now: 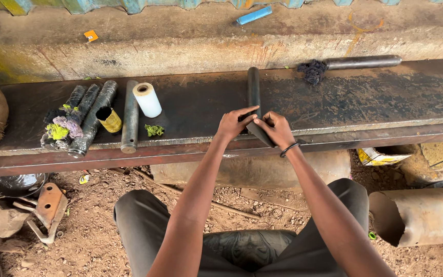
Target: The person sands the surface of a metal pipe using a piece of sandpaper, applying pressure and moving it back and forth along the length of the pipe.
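A long rusted steel beam (365, 102) is laid across the scene as a bench, with a concrete ledge (180, 46) behind it and bare dirt below.

A large rusty pipe section (421, 215) is seen on the ground at lower right, well apart from the hands.

A dark metal rod (254, 87) is placed on the beam near its front edge, running away from the person; its near end is gripped. The left hand (233, 124) is closed around the near end from the left, the fingers curled upon it. The right hand (275, 129) is closed on the same end from the right, touching the left hand; a dark bangle (288, 149) is worn at that wrist.

A second grey rod (363, 62) is laid at the beam's far edge, with a dark rag (312, 71) at its left end.

At left, a bare grey rod (129, 115) and a bundle of wrapped rods (85, 118) are laid side by side, the latter stuffed with coloured thread waste (60, 128).

A white roll (147, 99) and a yellow spool (109, 119) are placed beside the bare rod. A green scrap (154, 130) is found near the front edge.

A blue tube (253, 15) is laid on the ledge.
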